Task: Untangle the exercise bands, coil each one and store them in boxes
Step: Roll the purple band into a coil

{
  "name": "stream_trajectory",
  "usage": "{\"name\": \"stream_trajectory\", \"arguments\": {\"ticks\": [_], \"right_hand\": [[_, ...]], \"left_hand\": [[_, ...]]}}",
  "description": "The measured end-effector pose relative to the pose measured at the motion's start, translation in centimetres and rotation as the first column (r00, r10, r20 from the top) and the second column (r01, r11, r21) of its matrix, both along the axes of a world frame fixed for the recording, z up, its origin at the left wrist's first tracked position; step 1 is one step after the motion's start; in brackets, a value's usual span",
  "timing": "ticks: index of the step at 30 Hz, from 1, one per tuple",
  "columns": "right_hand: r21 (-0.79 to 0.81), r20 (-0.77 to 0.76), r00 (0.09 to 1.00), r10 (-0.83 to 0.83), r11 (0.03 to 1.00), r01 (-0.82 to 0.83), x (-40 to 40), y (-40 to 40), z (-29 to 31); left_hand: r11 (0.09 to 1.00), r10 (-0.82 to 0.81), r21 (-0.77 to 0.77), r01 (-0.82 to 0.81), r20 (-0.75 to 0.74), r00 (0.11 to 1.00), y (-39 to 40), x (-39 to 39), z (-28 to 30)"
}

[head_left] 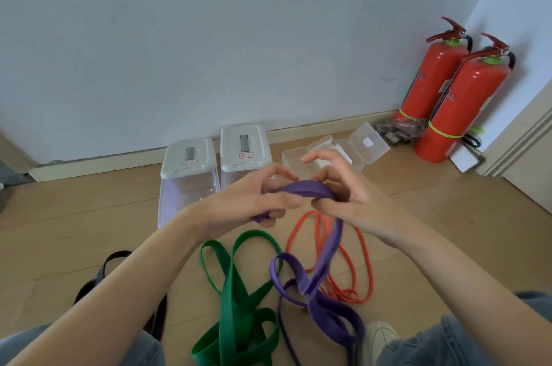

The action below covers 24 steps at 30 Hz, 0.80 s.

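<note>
Both hands hold a purple band [321,270] above the wooden floor. My left hand [260,201] grips one folded end, and my right hand [340,186] pinches the band just beside it, index finger raised. The rest of the purple band hangs down and lies looped on the floor between my knees. A wide green band [236,300] lies in loops to its left. A thin orange band [352,258] lies to its right, partly under the purple one. A black band [104,273] shows behind my left forearm.
Two lidded translucent bins [188,177] [243,147] stand by the wall. Small clear open boxes [328,150] sit to their right. Two red fire extinguishers [454,96] stand in the right corner. My shoe [379,338] is at the bottom right.
</note>
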State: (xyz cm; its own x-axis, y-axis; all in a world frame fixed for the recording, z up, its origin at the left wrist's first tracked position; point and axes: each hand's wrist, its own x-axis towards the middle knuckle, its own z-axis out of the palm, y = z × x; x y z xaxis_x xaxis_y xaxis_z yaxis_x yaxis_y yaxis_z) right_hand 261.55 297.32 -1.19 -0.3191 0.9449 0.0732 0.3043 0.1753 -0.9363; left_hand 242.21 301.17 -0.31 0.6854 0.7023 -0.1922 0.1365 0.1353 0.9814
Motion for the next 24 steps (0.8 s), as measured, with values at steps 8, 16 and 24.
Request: {"name": "stream_trajectory", "arguments": {"ticks": [8,16,24], "right_hand": [[0.208,0.199,0.955,-0.219,0.962,0.177,-0.3,0.2,0.0],[0.479,0.386,0.859,-0.337,0.869,0.126,-0.4,0.0,-0.5],[0.573,0.436,0.833,-0.341,0.819,0.035,-1.0,0.2,-0.5]], "left_hand": [[0.985,0.137,-0.105,-0.134,0.021,0.990,0.0,0.6,-1.2],[0.996,0.076,-0.034,-0.079,-0.075,0.994,0.3,-0.2,-1.4],[0.951,0.214,-0.252,-0.180,0.117,0.970,0.6,-0.1,-1.3]]}}
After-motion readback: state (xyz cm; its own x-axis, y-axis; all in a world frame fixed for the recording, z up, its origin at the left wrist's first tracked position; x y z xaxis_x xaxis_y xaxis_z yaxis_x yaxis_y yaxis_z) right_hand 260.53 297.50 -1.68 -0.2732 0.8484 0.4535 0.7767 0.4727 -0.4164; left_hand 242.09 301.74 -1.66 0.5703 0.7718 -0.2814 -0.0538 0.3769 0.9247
